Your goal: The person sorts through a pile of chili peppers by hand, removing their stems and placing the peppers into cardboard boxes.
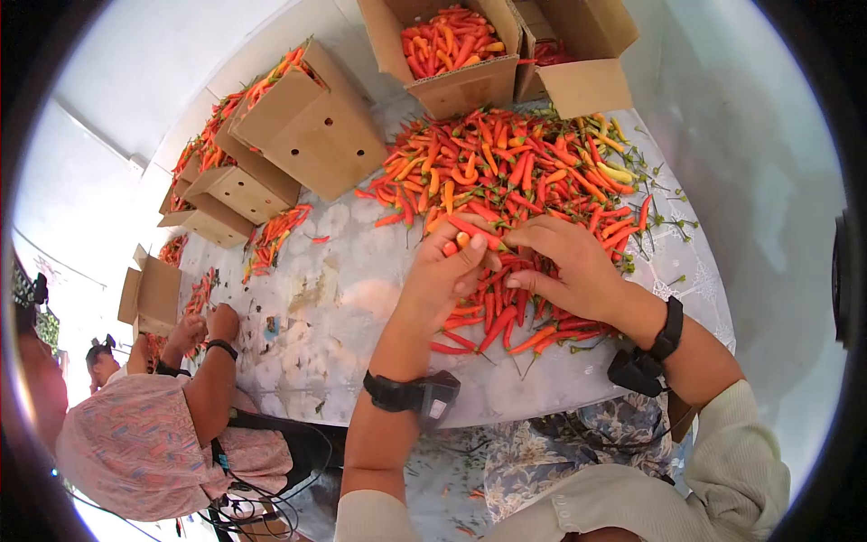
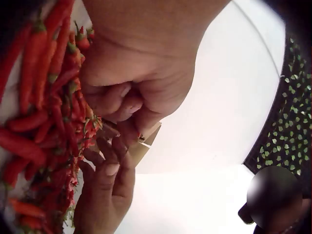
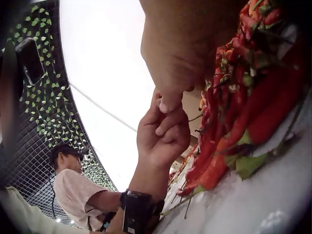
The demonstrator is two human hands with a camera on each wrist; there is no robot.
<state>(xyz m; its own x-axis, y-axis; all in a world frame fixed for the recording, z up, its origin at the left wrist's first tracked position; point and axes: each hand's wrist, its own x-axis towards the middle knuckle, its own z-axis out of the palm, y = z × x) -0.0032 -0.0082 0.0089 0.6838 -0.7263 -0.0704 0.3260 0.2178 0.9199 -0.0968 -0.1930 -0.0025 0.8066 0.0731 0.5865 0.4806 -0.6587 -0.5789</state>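
A large heap of red and orange chili peppers (image 1: 506, 172) lies on the table. Over its near edge, my left hand (image 1: 444, 275) curls round a few peppers (image 1: 479, 232), their tips poking out between the fingers. Close beside it, my right hand (image 1: 578, 271) has thumb and index finger at the stem end of a pepper in the left hand. In the left wrist view the fingers of the left hand (image 2: 141, 83) and right hand (image 2: 105, 195) meet. The right wrist view shows the left hand (image 3: 163, 134) curled against the right hand (image 3: 183, 53).
Cardboard boxes of peppers stand at the back (image 1: 465, 90) and back left (image 1: 316, 131). Small pepper piles (image 1: 275, 239) lie on the left of the patterned tablecloth (image 1: 361, 316). Cut green stems (image 1: 673, 221) are scattered at the right. Another person (image 1: 144, 443) works at the left.
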